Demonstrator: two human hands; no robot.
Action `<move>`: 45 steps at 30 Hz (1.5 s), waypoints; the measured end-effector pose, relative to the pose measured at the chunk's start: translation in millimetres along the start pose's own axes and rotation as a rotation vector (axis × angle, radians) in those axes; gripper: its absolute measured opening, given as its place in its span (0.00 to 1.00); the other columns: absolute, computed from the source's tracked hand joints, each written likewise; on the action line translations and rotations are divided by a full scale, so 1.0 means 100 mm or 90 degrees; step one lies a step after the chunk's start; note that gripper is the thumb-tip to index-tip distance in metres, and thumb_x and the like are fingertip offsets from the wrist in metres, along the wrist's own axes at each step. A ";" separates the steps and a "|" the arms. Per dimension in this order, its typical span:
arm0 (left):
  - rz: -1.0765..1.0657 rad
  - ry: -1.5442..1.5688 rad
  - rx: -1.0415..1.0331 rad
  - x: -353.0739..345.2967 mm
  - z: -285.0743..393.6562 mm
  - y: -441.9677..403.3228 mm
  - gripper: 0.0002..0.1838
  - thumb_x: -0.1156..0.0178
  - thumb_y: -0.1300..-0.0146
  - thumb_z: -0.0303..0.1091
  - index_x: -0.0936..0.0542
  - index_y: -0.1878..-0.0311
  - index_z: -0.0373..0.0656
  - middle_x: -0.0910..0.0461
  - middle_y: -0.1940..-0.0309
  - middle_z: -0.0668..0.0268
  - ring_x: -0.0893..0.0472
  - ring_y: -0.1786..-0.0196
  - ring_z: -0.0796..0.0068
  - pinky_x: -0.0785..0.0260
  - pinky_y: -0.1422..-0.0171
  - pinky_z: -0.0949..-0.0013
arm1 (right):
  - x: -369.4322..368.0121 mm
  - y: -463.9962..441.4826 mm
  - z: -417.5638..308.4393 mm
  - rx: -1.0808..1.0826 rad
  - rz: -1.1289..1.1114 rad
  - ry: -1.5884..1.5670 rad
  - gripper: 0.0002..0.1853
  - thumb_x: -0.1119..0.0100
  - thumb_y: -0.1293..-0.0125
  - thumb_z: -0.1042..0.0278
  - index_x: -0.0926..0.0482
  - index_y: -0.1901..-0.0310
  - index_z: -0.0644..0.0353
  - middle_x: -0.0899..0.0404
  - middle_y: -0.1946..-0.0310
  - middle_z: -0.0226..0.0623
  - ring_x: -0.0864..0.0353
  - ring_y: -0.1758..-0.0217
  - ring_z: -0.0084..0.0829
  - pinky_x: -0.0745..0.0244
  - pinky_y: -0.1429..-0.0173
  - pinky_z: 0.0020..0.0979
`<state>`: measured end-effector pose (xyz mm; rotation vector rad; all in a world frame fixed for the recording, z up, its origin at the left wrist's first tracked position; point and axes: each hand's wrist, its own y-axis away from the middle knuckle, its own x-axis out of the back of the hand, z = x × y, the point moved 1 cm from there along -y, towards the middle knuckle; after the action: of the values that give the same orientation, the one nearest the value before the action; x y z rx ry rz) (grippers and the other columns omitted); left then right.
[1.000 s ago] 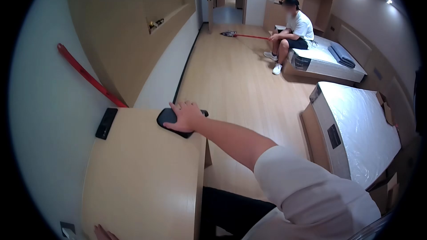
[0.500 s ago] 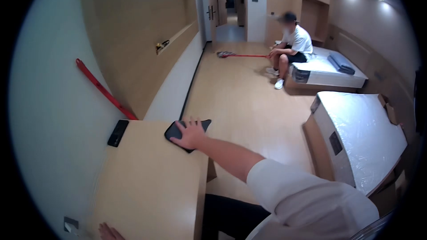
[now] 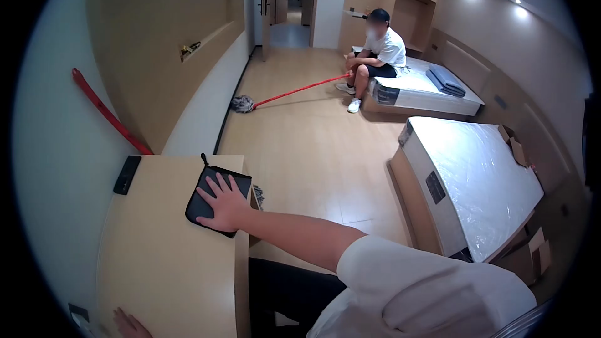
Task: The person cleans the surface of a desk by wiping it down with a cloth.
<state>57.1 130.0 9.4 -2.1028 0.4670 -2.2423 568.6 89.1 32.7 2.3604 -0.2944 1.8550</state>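
My right hand [image 3: 224, 206] lies flat with spread fingers on a dark grey cleaning cloth [image 3: 200, 200]. The cloth has black edging and a small hanging loop at its far corner. It rests on the far end of a light wood desktop [image 3: 175, 269], near the right edge. Only part of my left hand [image 3: 130, 323] shows, its fingers stretched out at the near left of the desktop. A black oblong object [image 3: 127, 175] sits at the desktop's far left corner, by the wall.
A red handle [image 3: 109, 112] leans against the left wall. Farther off, a seated person [image 3: 383, 56] holds a mop [image 3: 294, 92] with its head on the floor. Two beds with plastic-wrapped mattresses [image 3: 476, 175] stand along the right. Mop strands [image 3: 259, 196] show beside the desk.
The cloth under my right hand has shifted and now lies flatter, fully on the desktop. The person's mop head has swung left toward the wall. My view has turned slightly right.
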 end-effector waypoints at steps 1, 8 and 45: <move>0.001 -0.010 0.002 0.01 0.02 -0.01 0.31 0.55 0.16 0.49 0.26 0.26 0.31 0.27 0.27 0.40 0.31 0.24 0.37 0.40 0.18 0.43 | 0.00 0.02 -0.02 0.000 -0.006 0.001 0.51 0.61 0.27 0.21 0.49 0.13 0.47 0.55 0.12 0.52 0.63 0.09 0.55 0.72 0.10 0.59; -0.005 0.007 0.014 0.07 0.07 0.00 0.32 0.54 0.17 0.49 0.27 0.26 0.30 0.27 0.26 0.38 0.31 0.23 0.37 0.41 0.17 0.43 | 0.04 -0.05 -0.01 0.003 -0.009 0.005 0.51 0.61 0.28 0.20 0.48 0.13 0.46 0.56 0.12 0.51 0.64 0.09 0.56 0.72 0.10 0.59; 0.043 0.082 0.125 0.06 0.18 0.12 0.28 0.42 0.30 0.35 0.27 0.27 0.40 0.32 0.23 0.49 0.37 0.18 0.43 0.53 0.14 0.40 | -0.22 -2.71 -0.67 -0.099 -0.002 0.008 0.51 0.56 0.31 0.19 0.40 0.15 0.44 0.34 0.20 0.46 0.34 0.20 0.52 0.40 0.22 0.58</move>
<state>72.5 113.3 12.9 -1.8306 0.3022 -2.2905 562.3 368.8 33.4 2.2436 -0.4173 1.7749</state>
